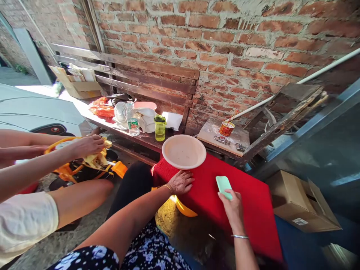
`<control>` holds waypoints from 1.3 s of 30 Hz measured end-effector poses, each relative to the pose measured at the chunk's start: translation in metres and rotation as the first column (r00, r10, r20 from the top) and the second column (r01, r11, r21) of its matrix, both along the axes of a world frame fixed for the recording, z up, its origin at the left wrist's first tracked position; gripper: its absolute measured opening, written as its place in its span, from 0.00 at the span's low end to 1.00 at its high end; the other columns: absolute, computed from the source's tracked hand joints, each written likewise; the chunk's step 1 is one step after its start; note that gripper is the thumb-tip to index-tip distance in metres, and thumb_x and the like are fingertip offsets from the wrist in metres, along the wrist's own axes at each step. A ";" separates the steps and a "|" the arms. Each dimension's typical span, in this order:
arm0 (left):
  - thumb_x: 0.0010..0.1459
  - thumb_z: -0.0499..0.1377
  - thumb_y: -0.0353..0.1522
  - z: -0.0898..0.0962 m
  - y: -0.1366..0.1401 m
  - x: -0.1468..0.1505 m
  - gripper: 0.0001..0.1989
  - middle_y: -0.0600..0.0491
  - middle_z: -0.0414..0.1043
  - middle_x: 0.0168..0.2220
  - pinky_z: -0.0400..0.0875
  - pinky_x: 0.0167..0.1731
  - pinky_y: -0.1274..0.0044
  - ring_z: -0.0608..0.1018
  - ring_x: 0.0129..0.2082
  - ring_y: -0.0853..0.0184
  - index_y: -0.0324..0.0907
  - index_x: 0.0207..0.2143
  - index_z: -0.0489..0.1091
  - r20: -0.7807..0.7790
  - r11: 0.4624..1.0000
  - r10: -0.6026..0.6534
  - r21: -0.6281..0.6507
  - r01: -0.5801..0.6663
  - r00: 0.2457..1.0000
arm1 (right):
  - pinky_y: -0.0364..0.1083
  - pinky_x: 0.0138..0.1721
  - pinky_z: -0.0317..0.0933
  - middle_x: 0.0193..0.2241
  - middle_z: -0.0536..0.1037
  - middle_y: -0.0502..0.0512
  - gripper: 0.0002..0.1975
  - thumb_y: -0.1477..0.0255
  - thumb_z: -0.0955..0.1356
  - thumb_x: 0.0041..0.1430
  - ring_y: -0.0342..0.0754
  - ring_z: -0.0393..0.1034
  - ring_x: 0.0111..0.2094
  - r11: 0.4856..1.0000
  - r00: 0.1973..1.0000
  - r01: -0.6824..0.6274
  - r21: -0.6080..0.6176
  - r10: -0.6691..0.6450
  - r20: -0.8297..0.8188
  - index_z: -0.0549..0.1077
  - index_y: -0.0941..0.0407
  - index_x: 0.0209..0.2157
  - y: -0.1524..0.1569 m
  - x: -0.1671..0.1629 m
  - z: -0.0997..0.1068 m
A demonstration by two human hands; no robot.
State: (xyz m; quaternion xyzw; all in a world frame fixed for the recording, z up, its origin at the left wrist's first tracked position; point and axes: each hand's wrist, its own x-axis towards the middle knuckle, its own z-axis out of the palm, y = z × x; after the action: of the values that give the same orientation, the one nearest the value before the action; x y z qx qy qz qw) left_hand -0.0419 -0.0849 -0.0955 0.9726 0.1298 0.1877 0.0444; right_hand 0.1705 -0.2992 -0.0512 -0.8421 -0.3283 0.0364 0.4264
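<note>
My left hand (181,182) lies flat, palm down, on the near edge of a red cloth (202,183) that covers a low table. Just beyond its fingertips stands a round, pale plastic basin (184,152). My right hand (233,204) grips a mint-green flat object (224,185) with rounded corners and a small dark dot near its top, held above the cloth. What kind of object it is I cannot tell. Under the cloth's edge, near my left wrist, a curved yellow piece (185,208) shows.
At left, a co-worker's hand (90,145) is over yellow and orange items (98,159). A wooden bench (146,137) holds a green bottle (160,129), a water bottle (133,123) and a fan (120,112). A noodle cup (226,128) stands on a board; a cardboard box (300,202) sits right.
</note>
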 end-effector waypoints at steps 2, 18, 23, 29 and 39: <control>0.66 0.58 0.39 0.000 0.000 0.000 0.19 0.49 0.73 0.60 0.61 0.63 0.64 0.72 0.61 0.58 0.47 0.57 0.74 -0.003 1.000 -0.002 0.000 0.002 1.000 | 0.52 0.47 0.66 0.37 0.73 0.57 0.26 0.43 0.68 0.49 0.55 0.70 0.40 0.993 0.993 -0.119 0.025 0.118 0.018 0.77 0.52 0.35 0.022 -0.024 -0.007; 0.66 0.58 0.38 0.001 -0.001 -0.001 0.18 0.50 0.73 0.60 0.61 0.64 0.63 0.72 0.61 0.57 0.48 0.57 0.74 -0.010 1.000 0.005 0.001 -0.005 1.000 | 0.58 0.36 0.65 0.26 0.71 0.56 0.34 0.39 0.64 0.43 0.61 0.69 0.32 0.943 0.967 0.248 -0.223 -0.256 -0.010 0.78 0.53 0.37 -0.059 0.065 -0.005; 0.66 0.58 0.38 0.000 -0.001 0.000 0.18 0.49 0.73 0.60 0.60 0.64 0.64 0.73 0.61 0.58 0.47 0.56 0.75 0.002 1.000 0.001 -0.004 -0.001 1.000 | 0.60 0.30 0.62 0.34 0.73 0.68 0.36 0.38 0.65 0.43 0.72 0.71 0.38 0.733 0.795 0.573 -0.366 -0.606 0.030 0.80 0.50 0.43 -0.135 0.109 -0.006; 0.66 0.59 0.38 -0.002 0.000 0.000 0.18 0.50 0.74 0.59 0.61 0.63 0.64 0.72 0.61 0.58 0.48 0.56 0.75 0.004 1.000 0.008 0.007 -0.008 1.000 | 0.62 0.35 0.65 0.27 0.71 0.60 0.31 0.41 0.67 0.41 0.66 0.70 0.35 0.853 0.874 0.480 -0.207 -0.486 0.024 0.80 0.50 0.37 -0.097 0.090 0.003; 0.66 0.58 0.39 0.000 0.000 -0.001 0.19 0.50 0.73 0.60 0.62 0.63 0.63 0.72 0.62 0.57 0.48 0.57 0.74 -0.010 1.000 0.003 0.009 -0.003 1.000 | 0.52 0.50 0.65 0.37 0.72 0.57 0.25 0.45 0.68 0.46 0.55 0.70 0.42 0.989 0.989 -0.144 -0.026 0.145 0.026 0.78 0.51 0.35 0.043 -0.015 -0.019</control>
State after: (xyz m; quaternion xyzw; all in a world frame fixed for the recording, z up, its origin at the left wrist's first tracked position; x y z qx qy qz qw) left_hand -0.0432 -0.0848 -0.0958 0.9736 0.1307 0.1832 0.0392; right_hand 0.1556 -0.2562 -0.0699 -0.8216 -0.3939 0.0596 0.4078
